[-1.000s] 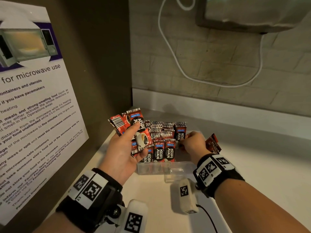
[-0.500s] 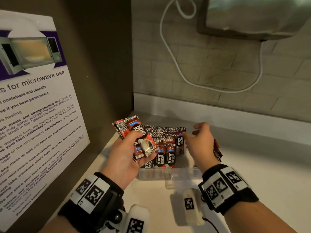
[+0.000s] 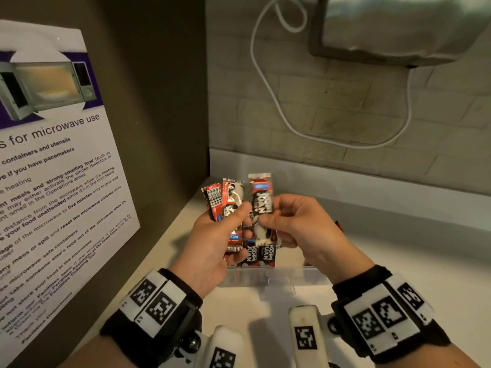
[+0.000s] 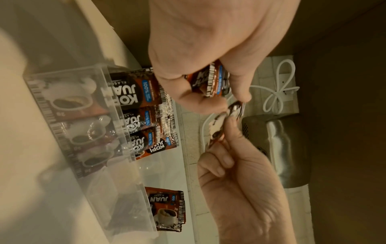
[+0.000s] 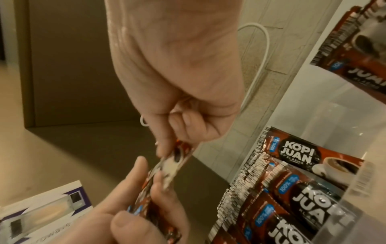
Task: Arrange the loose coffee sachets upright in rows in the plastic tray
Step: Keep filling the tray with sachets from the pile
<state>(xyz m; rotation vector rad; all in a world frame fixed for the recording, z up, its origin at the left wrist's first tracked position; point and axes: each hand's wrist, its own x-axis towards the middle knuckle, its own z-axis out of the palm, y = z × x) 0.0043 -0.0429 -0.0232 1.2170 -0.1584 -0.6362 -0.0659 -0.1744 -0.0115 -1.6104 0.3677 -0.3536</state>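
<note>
Red-and-black Kopi Juan sachets (image 3: pixel 261 257) stand upright in rows at the left end of the clear plastic tray (image 3: pixel 281 277) on the counter. My left hand (image 3: pixel 233 229) hovers over the tray and grips a fanned bunch of sachets (image 3: pixel 225 203). My right hand (image 3: pixel 271 216) pinches one sachet (image 3: pixel 261 200) between thumb and fingers, right next to that bunch. The left wrist view shows the bunch (image 4: pixel 208 80) in my left hand and the single sachet (image 4: pixel 227 115) in my right. In the right wrist view the pinched sachet (image 5: pixel 173 163) meets my left hand's fingers, with the packed rows (image 5: pixel 292 189) below.
One loose sachet (image 4: pixel 167 211) lies on the white counter (image 3: pixel 398 261) past the tray's right end. A microwave poster (image 3: pixel 53 155) covers the left wall. A white cable (image 3: pixel 265 88) and a steel appliance (image 3: pixel 398 27) hang on the brick wall behind.
My right hand left the tray, rose and came across to the bunch, where it now pinches one sachet. My left hand turned the bunch more upright.
</note>
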